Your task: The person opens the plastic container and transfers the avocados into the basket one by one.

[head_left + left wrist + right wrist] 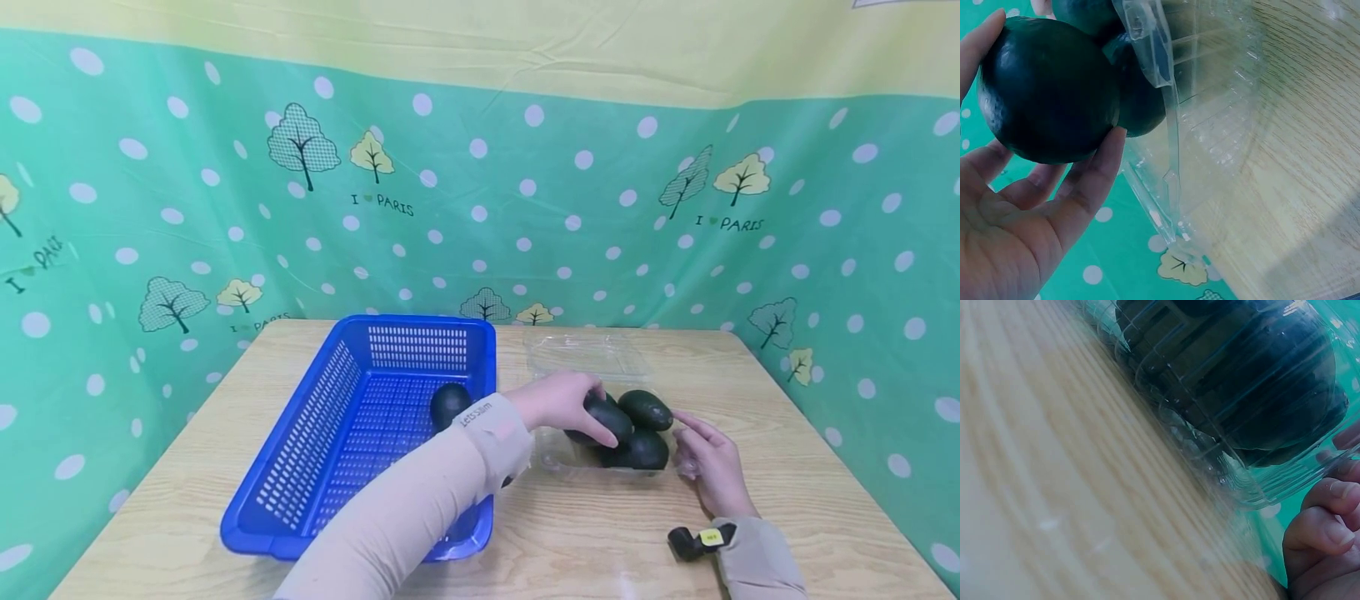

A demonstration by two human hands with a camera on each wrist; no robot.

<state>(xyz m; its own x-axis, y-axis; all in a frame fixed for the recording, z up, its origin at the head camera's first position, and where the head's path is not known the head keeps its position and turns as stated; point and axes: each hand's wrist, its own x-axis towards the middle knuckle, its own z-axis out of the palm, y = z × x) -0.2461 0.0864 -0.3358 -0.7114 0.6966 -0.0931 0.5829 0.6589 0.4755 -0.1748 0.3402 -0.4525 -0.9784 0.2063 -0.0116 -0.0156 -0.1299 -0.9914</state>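
Observation:
My left hand (564,402) reaches over a clear plastic clamshell box (558,460) and grips a dark green avocado (609,422) there. In the left wrist view, the thumb and fingertips are spread round this avocado (1050,90). Several more avocados lie close by in the box, one at its back right (645,410) and one at the front (641,451). My right hand (712,467) holds the box's right end, its index finger stretched toward the back-right avocado. Curled fingers (1329,528) show beside the clear wall in the right wrist view.
A blue plastic basket (300,425) with perforated sides stands on the left, partly covered by my left sleeve. One avocado (450,405) lies inside it. The box's clear lid (585,354) is folded back toward the green dotted curtain (480,200) behind the wooden table (585,542).

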